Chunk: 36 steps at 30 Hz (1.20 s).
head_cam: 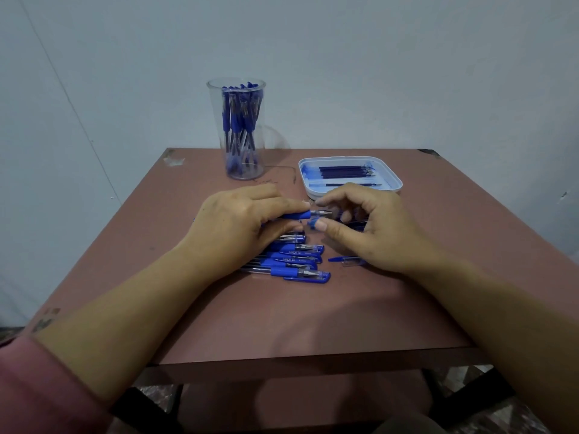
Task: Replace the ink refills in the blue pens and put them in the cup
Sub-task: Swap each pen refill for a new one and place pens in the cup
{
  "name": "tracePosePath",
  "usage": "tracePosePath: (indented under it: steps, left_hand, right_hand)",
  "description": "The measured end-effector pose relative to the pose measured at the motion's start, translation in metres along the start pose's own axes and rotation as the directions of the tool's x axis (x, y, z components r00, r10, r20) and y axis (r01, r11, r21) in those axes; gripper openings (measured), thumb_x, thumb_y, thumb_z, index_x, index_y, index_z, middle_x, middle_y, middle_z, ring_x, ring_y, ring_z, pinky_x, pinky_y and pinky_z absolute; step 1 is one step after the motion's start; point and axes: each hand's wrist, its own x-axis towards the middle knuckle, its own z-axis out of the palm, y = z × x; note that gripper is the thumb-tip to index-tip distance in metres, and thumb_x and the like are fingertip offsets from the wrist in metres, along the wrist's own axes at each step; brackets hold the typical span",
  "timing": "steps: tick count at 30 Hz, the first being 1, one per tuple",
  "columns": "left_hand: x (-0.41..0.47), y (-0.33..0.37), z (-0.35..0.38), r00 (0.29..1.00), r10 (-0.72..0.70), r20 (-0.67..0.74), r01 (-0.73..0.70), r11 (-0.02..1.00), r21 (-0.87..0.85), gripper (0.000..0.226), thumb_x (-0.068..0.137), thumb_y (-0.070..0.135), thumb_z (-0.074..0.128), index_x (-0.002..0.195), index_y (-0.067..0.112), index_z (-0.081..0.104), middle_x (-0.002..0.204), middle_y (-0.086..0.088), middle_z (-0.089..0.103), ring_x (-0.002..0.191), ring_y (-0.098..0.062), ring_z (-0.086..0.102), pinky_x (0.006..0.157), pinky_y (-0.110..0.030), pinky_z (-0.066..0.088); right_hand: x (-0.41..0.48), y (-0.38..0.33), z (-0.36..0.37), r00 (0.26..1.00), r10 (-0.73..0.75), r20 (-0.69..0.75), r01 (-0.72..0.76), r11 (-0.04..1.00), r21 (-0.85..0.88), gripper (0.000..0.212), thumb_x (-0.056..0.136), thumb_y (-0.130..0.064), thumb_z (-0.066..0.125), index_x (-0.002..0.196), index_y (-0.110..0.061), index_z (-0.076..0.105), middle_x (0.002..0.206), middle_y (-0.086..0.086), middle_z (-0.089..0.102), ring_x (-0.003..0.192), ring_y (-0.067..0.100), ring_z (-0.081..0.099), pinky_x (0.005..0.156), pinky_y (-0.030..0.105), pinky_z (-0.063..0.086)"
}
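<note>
L grip (241, 214) holds blue pen (294, 215), R grip (369, 227) pinches its tip

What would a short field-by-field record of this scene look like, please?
left hand: grips the held pen by its blue grip
right hand: pinches the held pen at its tip end
cup: clear, upright, far left of the table, holding finished pens
tray: white, far right, holding dark refills
loose pens: row lying on the table near the left hand
loose cap: on the table, right of the row
</note>
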Motion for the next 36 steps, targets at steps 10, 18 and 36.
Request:
tracePosePath:
  steps: [10, 18, 36]
  left_hand:
    - [0.0, 0.0, 0.0, 1.0, -0.014, -0.021, 0.014, 1.0, 0.0, 0.026, 0.092, 0.037, 0.063, 0.113, 0.024, 0.074, 0.089, 0.008, 0.069, 0.079, -0.008, 0.059, 0.057, -0.032, 0.053]
    - [0.0, -0.003, -0.001, 0.999, -0.04, -0.021, 0.04, 0.999, -0.002, 0.028, 0.093, 0.04, 0.061, 0.114, 0.025, 0.073, 0.091, 0.009, 0.07, 0.079, -0.009, 0.062, 0.059, -0.033, 0.055]
    - [0.001, 0.002, -0.003, 1.0, -0.012, -0.008, 0.012, 1.0, -0.017, 0.029, 0.094, 0.04, 0.059, 0.113, 0.024, 0.074, 0.091, 0.007, 0.07, 0.077, -0.012, 0.065, 0.056, -0.034, 0.054]
  right_hand:
    - [0.002, -0.004, -0.002, 0.999, -0.022, -0.041, 0.017, 0.993, -0.118, 0.01, 0.088, -0.02, 0.069, 0.097, -0.024, 0.069, 0.087, -0.017, 0.065, 0.08, 0.003, 0.058, 0.07, 0.008, 0.041]
    - [-0.003, 0.003, -0.027, 0.991, 0.037, 0.131, 0.007, 0.947, -0.322, 0.014, 0.091, -0.014, 0.064, 0.097, -0.025, 0.07, 0.088, -0.02, 0.059, 0.089, -0.001, 0.051, 0.078, 0.007, 0.035]
    - [0.0, -0.006, -0.013, 0.984, -0.177, -0.001, 0.169, 0.942, -0.291, 0.015, 0.087, -0.027, 0.067, 0.102, -0.025, 0.069, 0.088, -0.027, 0.055, 0.085, 0.002, 0.054, 0.077, 0.017, 0.042]
